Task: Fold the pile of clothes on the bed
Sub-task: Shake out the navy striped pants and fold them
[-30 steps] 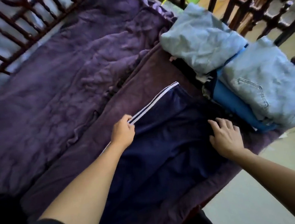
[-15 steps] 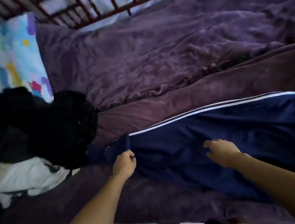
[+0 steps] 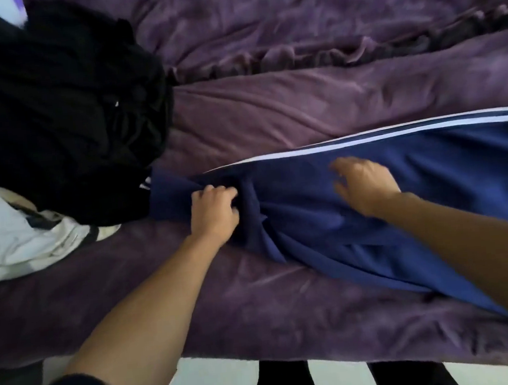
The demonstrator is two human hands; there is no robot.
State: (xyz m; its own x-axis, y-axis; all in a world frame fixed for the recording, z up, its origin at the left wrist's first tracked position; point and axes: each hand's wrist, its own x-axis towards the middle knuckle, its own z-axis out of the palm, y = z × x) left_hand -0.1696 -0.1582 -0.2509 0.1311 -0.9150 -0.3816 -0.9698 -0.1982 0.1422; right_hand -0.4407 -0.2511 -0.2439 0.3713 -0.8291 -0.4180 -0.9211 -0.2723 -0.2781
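Head view: the navy trousers (image 3: 448, 181) lie stretched across the purple blanket (image 3: 300, 105), their white stripes (image 3: 365, 140) along the far edge. The left hand (image 3: 214, 209) clenches a bunch of cloth at the trousers' left end. The right hand (image 3: 365, 184), blurred, lies on the trousers with its fingers spread, grasping nothing. Left of the trousers, and touching them, is a heap of black clothes (image 3: 55, 117) over a white garment (image 3: 11, 241).
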